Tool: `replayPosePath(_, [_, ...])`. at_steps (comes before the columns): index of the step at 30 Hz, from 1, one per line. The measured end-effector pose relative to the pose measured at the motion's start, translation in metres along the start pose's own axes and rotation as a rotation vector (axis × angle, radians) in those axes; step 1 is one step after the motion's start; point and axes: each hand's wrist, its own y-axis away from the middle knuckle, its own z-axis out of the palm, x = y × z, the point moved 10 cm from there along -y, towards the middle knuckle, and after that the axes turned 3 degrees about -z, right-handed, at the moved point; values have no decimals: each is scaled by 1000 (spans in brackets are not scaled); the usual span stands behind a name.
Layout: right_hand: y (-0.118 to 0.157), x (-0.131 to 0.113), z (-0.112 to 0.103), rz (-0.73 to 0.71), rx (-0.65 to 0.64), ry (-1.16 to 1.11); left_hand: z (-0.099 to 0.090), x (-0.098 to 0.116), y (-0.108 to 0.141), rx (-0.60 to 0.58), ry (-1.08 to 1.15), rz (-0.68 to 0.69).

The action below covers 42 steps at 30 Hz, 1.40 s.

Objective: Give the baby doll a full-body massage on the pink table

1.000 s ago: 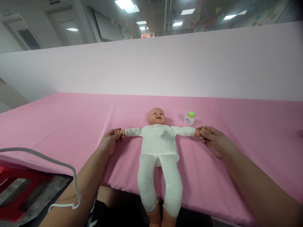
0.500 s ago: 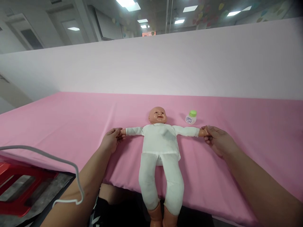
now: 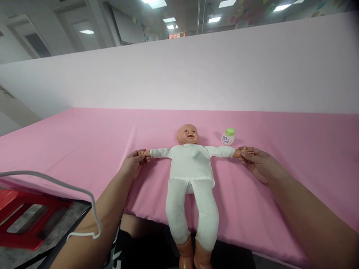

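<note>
A baby doll in a white top and white trousers lies on its back on a pink sheet. Both its arms are stretched straight out sideways, and its bare feet hang over the near edge. My left hand is closed on the doll's hand at the left end, fingers underneath and thumb above. At the other end my right hand grips the doll's other hand in the same way. A small round bottle with a green cap stands beyond the doll's arm on the right.
A white padded wall rises behind the pink surface. On the floor at the lower left is a red plastic stool. A grey-white cable curves across my left forearm.
My thumbs have shifted slightly on the doll's hands, so more of its fingers show. The doll's arms stay stretched out. The view has tilted a little.
</note>
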Motion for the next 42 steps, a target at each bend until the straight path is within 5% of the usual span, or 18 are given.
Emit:
replayPosePath(21, [-6,12,-6,52,16,51,-3,1,2,79,-50,-3])
replayPosePath(28, [-1,26,-9,171,28,305,-9,-8,-3,115,-102,-37])
replayPosePath(37, [-3,25,-3,135,64,98,-5,-10,-4,58,-134,44])
replayPosePath(42, [-9,17,-3,65,97,45,-2,10,6,115,-273,137])
